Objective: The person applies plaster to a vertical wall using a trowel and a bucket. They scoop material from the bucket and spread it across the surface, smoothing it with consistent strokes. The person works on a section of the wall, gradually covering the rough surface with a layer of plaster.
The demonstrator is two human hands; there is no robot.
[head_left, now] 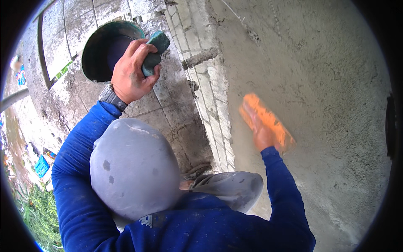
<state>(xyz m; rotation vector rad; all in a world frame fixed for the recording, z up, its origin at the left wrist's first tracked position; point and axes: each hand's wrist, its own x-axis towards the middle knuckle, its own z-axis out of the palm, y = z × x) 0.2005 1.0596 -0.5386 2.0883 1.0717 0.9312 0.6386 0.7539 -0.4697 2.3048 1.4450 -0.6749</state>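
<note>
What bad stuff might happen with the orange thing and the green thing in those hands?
The orange float in the right hand is against or close to the grey plaster; a tipped edge might scratch it, if it is soft.

The green sponge-like block in the left hand could slip out, perhaps into the dark bucket close by.

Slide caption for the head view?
Right hand holds orange plastering float over grey plaster; left hand grips green sponge near dark bucket.
</note>
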